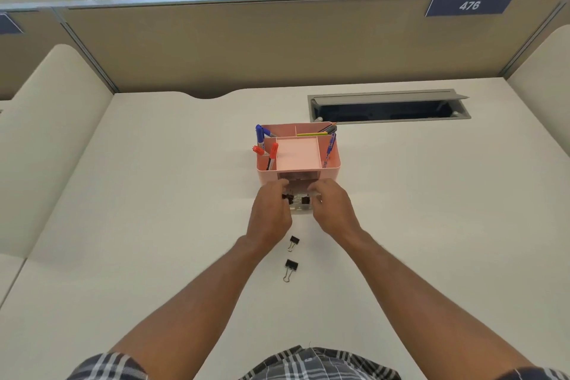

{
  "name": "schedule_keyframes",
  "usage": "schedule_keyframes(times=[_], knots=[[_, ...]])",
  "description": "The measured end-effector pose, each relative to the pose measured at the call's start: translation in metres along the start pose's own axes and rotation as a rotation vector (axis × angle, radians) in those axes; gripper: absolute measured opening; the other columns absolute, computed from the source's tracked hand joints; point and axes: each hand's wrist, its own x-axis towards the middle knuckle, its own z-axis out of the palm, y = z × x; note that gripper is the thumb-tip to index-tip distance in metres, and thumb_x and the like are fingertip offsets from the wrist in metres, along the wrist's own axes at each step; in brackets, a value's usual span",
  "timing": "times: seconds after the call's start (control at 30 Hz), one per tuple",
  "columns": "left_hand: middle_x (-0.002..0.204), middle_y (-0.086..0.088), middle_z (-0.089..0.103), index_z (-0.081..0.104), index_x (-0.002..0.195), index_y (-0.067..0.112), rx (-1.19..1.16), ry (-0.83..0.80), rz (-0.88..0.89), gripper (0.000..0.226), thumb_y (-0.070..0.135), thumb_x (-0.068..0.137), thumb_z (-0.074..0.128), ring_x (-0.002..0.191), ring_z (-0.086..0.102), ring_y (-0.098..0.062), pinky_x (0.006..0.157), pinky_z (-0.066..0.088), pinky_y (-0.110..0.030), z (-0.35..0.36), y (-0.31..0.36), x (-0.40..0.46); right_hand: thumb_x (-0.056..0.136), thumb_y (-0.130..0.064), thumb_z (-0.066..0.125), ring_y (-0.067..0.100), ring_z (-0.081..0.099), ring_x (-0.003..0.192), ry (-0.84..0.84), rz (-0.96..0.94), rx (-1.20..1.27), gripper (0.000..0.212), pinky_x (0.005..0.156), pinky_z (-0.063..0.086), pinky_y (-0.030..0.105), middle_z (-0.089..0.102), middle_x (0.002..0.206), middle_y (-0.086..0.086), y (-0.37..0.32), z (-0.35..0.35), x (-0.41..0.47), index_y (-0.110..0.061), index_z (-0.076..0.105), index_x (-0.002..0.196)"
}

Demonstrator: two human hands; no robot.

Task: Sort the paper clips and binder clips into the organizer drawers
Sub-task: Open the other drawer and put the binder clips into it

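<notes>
A pink desk organizer stands mid-desk with its clear front drawer pulled out toward me. My left hand pinches a black binder clip over the drawer's left side. A second black binder clip lies in the drawer. My right hand has its fingers curled at the drawer's right edge; whether it grips the drawer is hidden. Two more black binder clips lie on the desk nearer me, one just below my left hand, the other closer still. No paper clips show.
Blue and red markers, a pencil and pens stand in the organizer's top compartments. An open cable tray is sunk in the desk behind it. A tan partition closes off the back, with low dividers on both sides.
</notes>
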Motion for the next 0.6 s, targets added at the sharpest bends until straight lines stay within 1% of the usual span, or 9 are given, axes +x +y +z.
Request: schedule_keyframes(times=[0.07,0.1,0.13,0.2,0.27,0.3,0.37,0.47,0.6], knots=[[0.104,-0.002,0.060,0.057,0.109,0.014,0.009,-0.007,0.037,0.032,-0.005,0.083,0.054,0.096,0.055,-0.019,0.083,0.048,-0.027,0.000,-0.009,-0.016,0.090,-0.002,0.053,0.018,0.057,0.091,0.040,-0.017,0.010,0.019,0.078,0.050,0.031,0.062,0.099,0.003,0.006,0.003,-0.015,-0.011,0.067,0.100],[0.097,-0.001,0.059,0.057,0.103,0.014,0.020,-0.032,0.039,0.030,-0.005,0.080,0.053,0.090,0.055,-0.019,0.078,0.049,-0.028,0.001,-0.014,-0.025,0.089,-0.003,0.054,0.018,0.057,0.091,0.031,-0.031,0.006,0.020,0.079,0.050,0.032,0.062,0.098,0.003,0.009,0.007,-0.023,-0.012,0.068,0.099],[0.092,0.000,0.058,0.058,0.098,0.014,0.028,-0.065,0.026,0.028,-0.003,0.077,0.054,0.085,0.055,-0.017,0.074,0.049,-0.030,0.002,-0.018,-0.035,0.089,-0.003,0.054,0.018,0.058,0.094,-0.014,-0.046,-0.002,0.022,0.082,0.050,0.033,0.063,0.100,0.002,0.012,0.011,-0.031,-0.013,0.069,0.102],[0.087,0.004,0.056,0.057,0.093,0.016,0.039,-0.138,-0.016,0.024,0.005,0.071,0.057,0.079,0.052,-0.014,0.070,0.048,-0.031,0.005,-0.023,-0.057,0.088,-0.002,0.053,0.018,0.057,0.104,-0.189,-0.091,-0.048,0.032,0.088,0.048,0.032,0.062,0.109,0.002,0.016,0.020,-0.044,-0.017,0.067,0.112],[0.086,0.006,0.053,0.054,0.091,0.019,0.052,-0.194,-0.016,0.026,0.014,0.067,0.060,0.080,0.050,-0.014,0.069,0.046,-0.030,0.007,-0.024,-0.077,0.084,0.003,0.050,0.020,0.050,0.108,-0.356,-0.157,-0.104,0.046,0.086,0.047,0.031,0.055,0.113,0.000,0.017,0.030,-0.053,-0.023,0.064,0.120],[0.087,0.006,0.052,0.053,0.092,0.020,0.066,-0.214,0.008,0.027,0.017,0.067,0.061,0.081,0.050,-0.015,0.070,0.045,-0.029,0.009,-0.025,-0.086,0.081,0.004,0.049,0.020,0.048,0.108,-0.407,-0.189,-0.122,0.050,0.084,0.047,0.032,0.051,0.113,-0.001,0.017,0.033,-0.056,-0.026,0.063,0.119],[0.089,0.006,0.050,0.052,0.094,0.021,0.128,-0.235,0.077,0.026,0.025,0.070,0.063,0.082,0.048,-0.016,0.071,0.043,-0.030,0.013,-0.028,-0.100,0.081,0.004,0.051,0.021,0.044,0.110,-0.461,-0.229,-0.146,0.050,0.083,0.048,0.035,0.048,0.117,-0.001,0.017,0.039,-0.059,-0.026,0.062,0.120],[0.091,0.003,0.052,0.056,0.094,0.020,0.227,-0.233,0.121,0.021,0.034,0.079,0.059,0.082,0.049,-0.018,0.073,0.045,-0.033,0.020,-0.036,-0.107,0.086,0.001,0.054,0.022,0.044,0.112,-0.444,-0.253,-0.212,0.043,0.086,0.047,0.033,0.051,0.122,0.003,0.019,0.044,-0.058,-0.018,0.062,0.124],[0.092,0.001,0.052,0.060,0.096,0.016,0.198,-0.213,0.134,0.015,0.026,0.085,0.057,0.085,0.051,-0.018,0.075,0.048,-0.034,0.022,-0.040,-0.099,0.089,-0.001,0.053,0.024,0.050,0.103,-0.348,-0.189,-0.224,0.028,0.083,0.045,0.031,0.055,0.110,0.005,0.026,0.043,-0.057,-0.011,0.066,0.112]])
